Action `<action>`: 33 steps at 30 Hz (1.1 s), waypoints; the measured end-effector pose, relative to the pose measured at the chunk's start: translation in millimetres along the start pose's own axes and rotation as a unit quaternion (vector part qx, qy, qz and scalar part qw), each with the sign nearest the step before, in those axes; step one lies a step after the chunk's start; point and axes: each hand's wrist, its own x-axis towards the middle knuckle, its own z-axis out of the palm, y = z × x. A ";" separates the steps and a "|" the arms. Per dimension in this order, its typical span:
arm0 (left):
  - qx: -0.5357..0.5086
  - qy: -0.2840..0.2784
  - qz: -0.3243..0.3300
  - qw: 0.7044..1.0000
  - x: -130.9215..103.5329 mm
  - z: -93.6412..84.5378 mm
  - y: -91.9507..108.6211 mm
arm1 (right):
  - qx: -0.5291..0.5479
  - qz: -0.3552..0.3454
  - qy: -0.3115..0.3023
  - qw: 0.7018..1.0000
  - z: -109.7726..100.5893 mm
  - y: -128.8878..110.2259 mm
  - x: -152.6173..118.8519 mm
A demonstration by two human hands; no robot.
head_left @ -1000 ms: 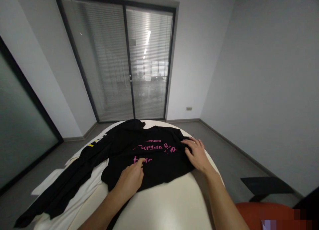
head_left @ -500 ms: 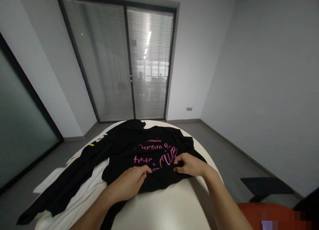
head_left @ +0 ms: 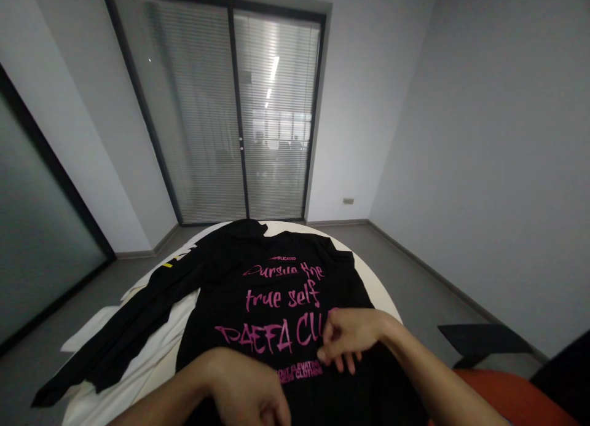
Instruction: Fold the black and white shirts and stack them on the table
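A black long-sleeved shirt [head_left: 281,284] with pink lettering lies spread over the round cream table [head_left: 380,291], one sleeve reaching out to the lower left. My left hand [head_left: 251,383] is low over the front of the shirt with its fingers curled; what they hold, if anything, is hidden. Over the right end of the large lettering is my right hand [head_left: 343,340], its fingers apart and pointing down, with no cloth visible between them. White cloth [head_left: 157,346] lies under and beside the black sleeve.
An orange chair [head_left: 511,395] with a black armrest [head_left: 486,340] stands at the lower right. Beyond the table is a glass partition with blinds [head_left: 276,168]. Grey walls rise on both sides.
Both hands have come nearer to me, the left one most. The shirt's lower part now extends toward me and lies flatter, showing the full lettering. My right hand's fingers have spread.
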 end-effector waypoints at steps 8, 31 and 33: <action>0.244 0.471 -0.178 0.829 7.0 -53.2 -55.7 | -0.305 0.022 0.425 0.852 -84.9 56.5 52.8; 0.283 0.644 -0.373 0.605 -80.0 -154.7 -181.7 | -0.253 0.279 0.511 0.773 -162.7 101.7 91.2; 0.287 0.645 -0.339 0.622 -81.8 -162.9 -189.0 | -0.229 0.287 0.511 0.777 -168.8 106.1 93.0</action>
